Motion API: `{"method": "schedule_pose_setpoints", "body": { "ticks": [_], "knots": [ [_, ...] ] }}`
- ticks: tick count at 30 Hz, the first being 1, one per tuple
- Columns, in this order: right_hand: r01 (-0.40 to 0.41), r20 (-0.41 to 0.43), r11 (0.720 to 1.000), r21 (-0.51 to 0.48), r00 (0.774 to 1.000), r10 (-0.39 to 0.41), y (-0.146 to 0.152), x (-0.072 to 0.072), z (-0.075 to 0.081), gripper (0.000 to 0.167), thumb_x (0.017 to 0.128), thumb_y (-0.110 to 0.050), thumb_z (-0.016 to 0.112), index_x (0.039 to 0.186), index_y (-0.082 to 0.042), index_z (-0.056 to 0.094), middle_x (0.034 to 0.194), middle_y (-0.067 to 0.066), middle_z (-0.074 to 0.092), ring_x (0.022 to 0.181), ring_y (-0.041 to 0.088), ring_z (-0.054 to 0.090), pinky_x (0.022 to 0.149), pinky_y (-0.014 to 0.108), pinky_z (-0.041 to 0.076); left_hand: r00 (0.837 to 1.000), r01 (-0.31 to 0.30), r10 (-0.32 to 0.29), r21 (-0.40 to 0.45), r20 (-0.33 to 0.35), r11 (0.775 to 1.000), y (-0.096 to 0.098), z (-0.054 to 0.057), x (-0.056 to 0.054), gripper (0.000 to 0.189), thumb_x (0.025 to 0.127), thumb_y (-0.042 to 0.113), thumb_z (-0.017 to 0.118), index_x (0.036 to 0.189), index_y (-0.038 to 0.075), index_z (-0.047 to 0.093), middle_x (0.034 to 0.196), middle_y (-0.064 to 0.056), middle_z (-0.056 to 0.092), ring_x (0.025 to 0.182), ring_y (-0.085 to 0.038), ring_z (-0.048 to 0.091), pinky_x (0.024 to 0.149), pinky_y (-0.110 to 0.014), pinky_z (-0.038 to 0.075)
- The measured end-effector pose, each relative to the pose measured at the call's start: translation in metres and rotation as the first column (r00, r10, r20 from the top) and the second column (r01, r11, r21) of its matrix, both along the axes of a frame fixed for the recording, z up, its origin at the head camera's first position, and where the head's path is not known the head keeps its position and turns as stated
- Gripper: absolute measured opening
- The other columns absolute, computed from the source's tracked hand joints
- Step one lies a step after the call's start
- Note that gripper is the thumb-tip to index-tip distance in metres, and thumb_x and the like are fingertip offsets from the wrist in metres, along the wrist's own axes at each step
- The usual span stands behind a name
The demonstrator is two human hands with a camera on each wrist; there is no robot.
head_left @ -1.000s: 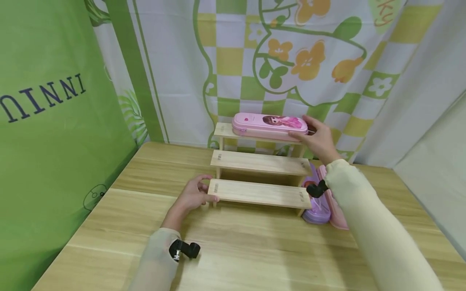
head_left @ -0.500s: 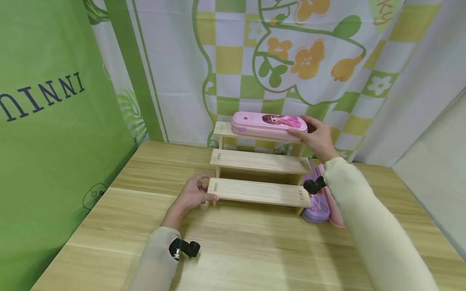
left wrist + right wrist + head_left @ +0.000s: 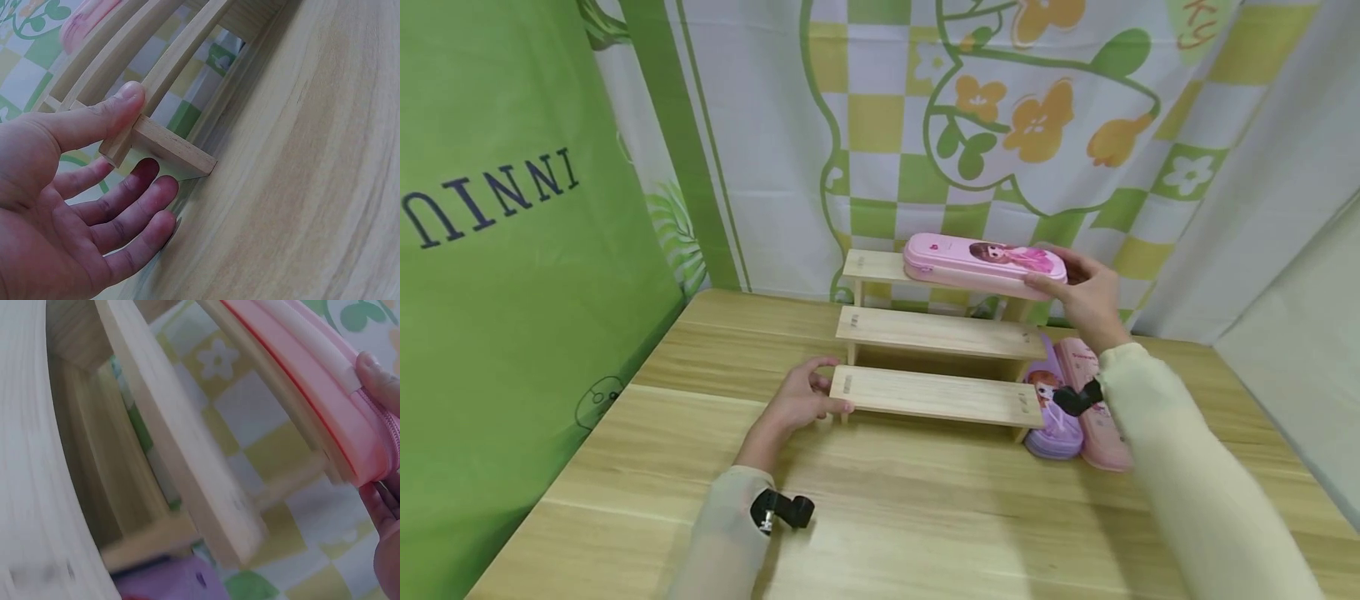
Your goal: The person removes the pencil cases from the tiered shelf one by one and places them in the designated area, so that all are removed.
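Observation:
A three-tier wooden shelf [image 3: 936,395] stands on the table. My left hand [image 3: 797,397] grips the left end of its lowest board, thumb on the front edge; in the left wrist view, the other fingers curl beneath and behind that end. On the top tier is a pink pencil case [image 3: 958,254] with a doll picture on its lid. My right hand [image 3: 1086,292] holds its right end, thumb in front and fingers at the back. That end reaches past the board's right end. In the right wrist view, the case's zipper side [image 3: 312,381] shows close to the top board.
Right of the shelf lie a purple pencil case [image 3: 1052,417] and another pink pencil case [image 3: 1097,417], side by side on the wooden table [image 3: 880,517]. A patterned curtain [image 3: 760,150] hangs behind, with a green cloth [image 3: 512,292] at the left.
My right hand has shifted to the right, and the pink pencil case has slid with it along the top tier. More of the top board's left end shows. The left hand stays where it was.

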State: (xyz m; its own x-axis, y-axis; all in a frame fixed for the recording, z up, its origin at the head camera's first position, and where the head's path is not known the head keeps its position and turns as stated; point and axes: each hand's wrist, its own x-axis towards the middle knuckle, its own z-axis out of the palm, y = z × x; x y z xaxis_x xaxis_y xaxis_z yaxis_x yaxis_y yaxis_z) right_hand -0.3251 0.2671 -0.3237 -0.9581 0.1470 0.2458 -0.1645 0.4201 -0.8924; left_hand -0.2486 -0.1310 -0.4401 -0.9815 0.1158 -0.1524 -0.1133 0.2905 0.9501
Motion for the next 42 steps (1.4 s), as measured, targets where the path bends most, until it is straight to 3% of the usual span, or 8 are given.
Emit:
{"method": "schedule_pose_setpoints", "body": {
  "ticks": [7,11,16,22,26,31,37,42],
  "knots": [
    [0.051,-0.043,0.998,-0.021,0.998,-0.052,0.043,0.014,-0.007,0.070,0.086,-0.026,0.082,0.146,-0.005,0.052,0.107,-0.024,0.060,0.097,-0.005,0.056,0.078,0.005,0.047,1.000,0.006,-0.007,-0.009,-0.007,1.000,-0.004,0.000,-0.002,0.079,0.075,0.003,0.087,0.144,0.009,0.048,0.105,-0.015,0.061,0.079,-0.019,0.056,0.066,-0.029,0.048],
    [0.112,-0.038,0.994,0.002,0.993,-0.112,0.068,0.027,-0.010,0.069,0.087,-0.028,0.081,0.146,-0.006,0.052,0.104,-0.028,0.057,0.096,-0.005,0.055,0.075,0.004,0.047,1.000,0.008,-0.008,-0.012,-0.004,1.000,-0.007,-0.001,-0.002,0.079,0.075,0.003,0.087,0.144,0.009,0.048,0.103,-0.014,0.061,0.078,-0.019,0.056,0.066,-0.029,0.048],
    [0.124,-0.012,0.987,-0.098,0.992,-0.126,0.098,0.047,-0.012,0.067,0.087,-0.021,0.081,0.146,-0.010,0.052,0.104,-0.028,0.059,0.097,-0.006,0.056,0.076,0.002,0.047,1.000,0.009,-0.009,-0.011,-0.003,1.000,-0.009,-0.002,-0.002,0.078,0.076,0.003,0.086,0.144,0.008,0.048,0.103,-0.013,0.060,0.078,-0.019,0.055,0.065,-0.029,0.048],
    [0.102,-0.047,0.923,-0.372,0.991,-0.129,0.130,0.071,-0.018,0.059,0.080,-0.006,0.084,0.135,-0.010,0.064,0.101,-0.020,0.069,0.093,-0.005,0.061,0.072,0.004,0.050,1.000,-0.001,0.001,-0.003,-0.004,1.000,-0.008,-0.001,-0.002,0.077,0.075,0.001,0.086,0.143,0.007,0.049,0.101,-0.013,0.060,0.077,-0.019,0.055,0.065,-0.028,0.048],
    [0.116,-0.047,0.887,-0.448,0.987,-0.152,0.148,0.086,-0.024,0.051,0.079,-0.002,0.084,0.127,-0.015,0.070,0.100,-0.017,0.070,0.090,-0.005,0.062,0.071,0.005,0.051,1.000,-0.006,0.006,0.001,-0.002,1.000,-0.008,-0.001,-0.001,0.077,0.075,0.000,0.086,0.143,0.008,0.049,0.101,-0.013,0.060,0.077,-0.018,0.055,0.064,-0.028,0.048],
    [0.184,0.009,0.879,-0.440,0.980,-0.200,0.166,0.101,-0.037,0.051,0.080,-0.007,0.085,0.128,-0.016,0.070,0.101,-0.018,0.067,0.091,-0.005,0.060,0.071,0.005,0.051,1.000,-0.003,0.003,-0.001,-0.011,1.000,-0.007,-0.003,0.000,0.077,0.075,-0.001,0.085,0.142,0.006,0.049,0.100,-0.013,0.059,0.074,-0.018,0.054,0.062,-0.028,0.047],
    [0.327,0.086,0.870,-0.370,0.944,-0.318,0.180,0.113,-0.056,0.064,0.077,-0.016,0.088,0.136,-0.016,0.064,0.096,-0.022,0.064,0.091,-0.008,0.058,0.070,0.003,0.049,1.000,0.004,-0.004,-0.001,-0.014,1.000,-0.004,-0.003,-0.001,0.077,0.076,0.001,0.086,0.142,0.006,0.049,0.101,-0.014,0.061,0.075,-0.018,0.055,0.063,-0.028,0.048],
    [0.470,0.173,0.834,-0.287,0.882,-0.438,0.194,0.124,-0.073,0.072,0.078,-0.020,0.088,0.143,-0.016,0.057,0.088,-0.027,0.061,0.084,-0.011,0.055,0.064,0.002,0.047,1.000,0.014,-0.014,0.003,-0.006,1.000,0.000,-0.003,-0.001,0.077,0.076,0.002,0.086,0.143,0.008,0.048,0.103,-0.014,0.061,0.076,-0.018,0.056,0.064,-0.029,0.048]
  ]
}}
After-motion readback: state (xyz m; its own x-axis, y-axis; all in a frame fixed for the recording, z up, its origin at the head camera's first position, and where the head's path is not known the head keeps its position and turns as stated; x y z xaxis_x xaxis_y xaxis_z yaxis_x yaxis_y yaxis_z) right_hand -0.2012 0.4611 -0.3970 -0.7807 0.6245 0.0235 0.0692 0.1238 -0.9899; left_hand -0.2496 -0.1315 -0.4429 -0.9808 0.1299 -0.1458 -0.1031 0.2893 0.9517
